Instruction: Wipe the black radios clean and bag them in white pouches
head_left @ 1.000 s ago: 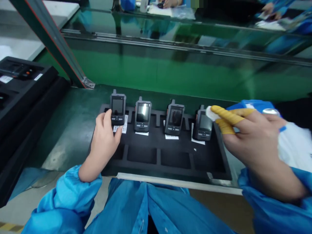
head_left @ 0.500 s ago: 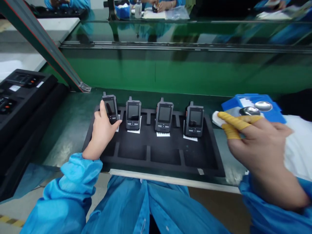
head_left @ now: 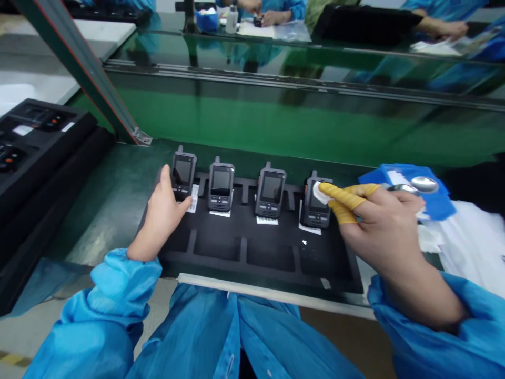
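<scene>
Pad (head_left: 321,192) (wht) in R hand (head_left: 379,223) hides pt of far-R radio (head_left: 317,212).

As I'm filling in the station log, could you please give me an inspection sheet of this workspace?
Surface: green bench, with a black tray along its near side.
Job's things: four handheld radios in a row along the tray's far side, screens up, white labels showing beneath; a white pad on the rightmost radio's screen.
Clutter: blue box and white cloth or paper at right.
Hands: left hand at the leftmost radio, grip unclear; right hand, with yellow finger covers, holds the pad.
Cables: nothing seen on the bench.
Surroundings: black cases at left; co-workers' hands beyond the divider.
</scene>
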{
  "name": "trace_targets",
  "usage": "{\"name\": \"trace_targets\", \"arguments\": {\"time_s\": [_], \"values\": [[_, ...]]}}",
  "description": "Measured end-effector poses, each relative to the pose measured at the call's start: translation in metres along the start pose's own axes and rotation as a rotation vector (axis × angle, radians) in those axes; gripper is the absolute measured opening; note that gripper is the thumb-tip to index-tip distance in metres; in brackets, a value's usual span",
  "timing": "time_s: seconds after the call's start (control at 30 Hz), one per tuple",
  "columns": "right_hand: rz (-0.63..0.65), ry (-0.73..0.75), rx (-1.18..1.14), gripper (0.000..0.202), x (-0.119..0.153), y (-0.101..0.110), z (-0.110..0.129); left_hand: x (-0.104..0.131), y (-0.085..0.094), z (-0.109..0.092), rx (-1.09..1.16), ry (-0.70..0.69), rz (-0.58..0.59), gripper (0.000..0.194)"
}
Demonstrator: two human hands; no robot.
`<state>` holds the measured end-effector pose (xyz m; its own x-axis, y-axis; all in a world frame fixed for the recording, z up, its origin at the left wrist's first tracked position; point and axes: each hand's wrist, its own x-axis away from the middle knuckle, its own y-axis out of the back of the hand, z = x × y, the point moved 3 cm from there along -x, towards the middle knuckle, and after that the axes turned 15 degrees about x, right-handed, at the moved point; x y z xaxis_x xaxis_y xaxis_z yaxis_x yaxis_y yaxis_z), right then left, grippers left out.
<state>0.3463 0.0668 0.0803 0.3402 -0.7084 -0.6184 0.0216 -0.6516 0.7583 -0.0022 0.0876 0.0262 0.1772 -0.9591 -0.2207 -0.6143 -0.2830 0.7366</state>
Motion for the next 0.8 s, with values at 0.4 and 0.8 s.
{"name": "trace_targets", "arguments": {"time_s": [0.4,0.8], "values": [[0.214,0.345,-0.241,0.036,-0.119,-0.07,0.16,0.062,-0.01,0.001,-0.057,-0.292,0.077,0.025],[0.231,0.495,-0.091,0.036,-0.124,-0.107,0.209,0.059,-0.016,-0.001,-0.032,-0.276,0.142,0.022]]}}
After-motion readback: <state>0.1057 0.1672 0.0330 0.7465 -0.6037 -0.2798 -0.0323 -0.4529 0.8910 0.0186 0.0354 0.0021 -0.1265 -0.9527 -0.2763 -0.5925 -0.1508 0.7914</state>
